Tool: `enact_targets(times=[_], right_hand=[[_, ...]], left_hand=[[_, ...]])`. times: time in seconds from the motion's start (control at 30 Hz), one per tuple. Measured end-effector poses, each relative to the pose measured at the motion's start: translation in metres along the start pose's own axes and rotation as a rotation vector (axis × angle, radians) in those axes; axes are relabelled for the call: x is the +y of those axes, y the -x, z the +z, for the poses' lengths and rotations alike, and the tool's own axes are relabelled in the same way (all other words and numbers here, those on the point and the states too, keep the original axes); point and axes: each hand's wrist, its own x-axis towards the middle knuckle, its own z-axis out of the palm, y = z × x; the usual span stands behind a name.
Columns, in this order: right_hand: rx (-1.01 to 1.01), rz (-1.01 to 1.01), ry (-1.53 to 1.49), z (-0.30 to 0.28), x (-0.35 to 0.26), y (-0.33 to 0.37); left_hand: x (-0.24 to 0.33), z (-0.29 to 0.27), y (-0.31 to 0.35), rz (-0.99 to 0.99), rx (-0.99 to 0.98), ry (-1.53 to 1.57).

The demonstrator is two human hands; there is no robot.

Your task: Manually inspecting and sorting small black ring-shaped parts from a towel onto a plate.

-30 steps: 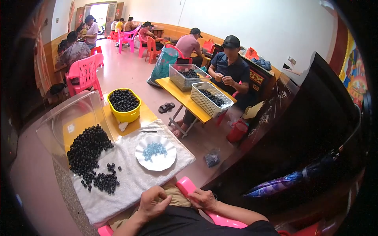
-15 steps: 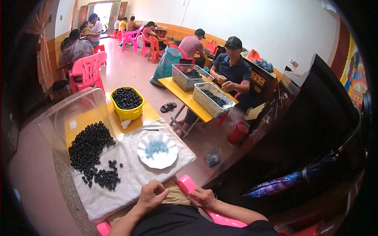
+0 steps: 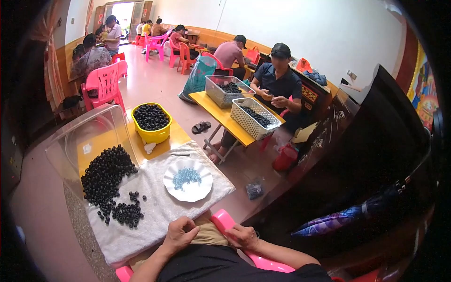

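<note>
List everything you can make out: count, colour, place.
near table: one, yellow-brown, under towel
towel: one, white, on near table
clear container: one, transparent, near table's left
beads: uncounted, black, on towel and in containers
basin: one, yellow, beyond towel
plate: one, white, on towel
slim pieces: uncounted, pale blue, on plate
second table: one, yellow, beyond
bin: one, transparent, on second table
basket: one, white, beside bin
sack: one, teal, behind second table
chairs: several, pink and red, around room
bucket: one, red, floor, right
umbrella: one, purple-blue, lower right
co-workers: several, mixed clothing, beyond
left hand: one, bare, near towel
right hand: one, bare, at pink armrest
</note>
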Motion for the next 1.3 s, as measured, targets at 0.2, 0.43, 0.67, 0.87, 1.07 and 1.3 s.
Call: enact_targets(times=[0.2,0.43,0.67,0.87,1.07,1.3], right_hand=[[0.012,-0.007,-0.003,-0.001,0.0,-0.002],[0.006,-0.001,0.035,0.001,0.0,0.0],[-0.009,0.008,0.023,-0.003,-0.003,-0.002],[-0.012,-0.002,0.013,-0.004,-0.003,-0.004],[0.01,-0.019,0.018,-0.002,-0.002,-0.004],[-0.001,-0.004,0.012,-0.003,-0.003,-0.004]], left_hand=[[-0.002,-0.002,-0.001,-0.044,-0.004,0.031],[-0.007,-0.002,-0.001,0.008,0.012,0.023],[-0.011,-0.002,-0.001,0.016,0.029,0.014],[-0.012,-0.003,-0.002,0.013,0.024,0.006],[-0.013,-0.003,-0.003,0.02,0.028,-0.002],[-0.019,-0.003,-0.003,0.039,0.03,-0.011]])
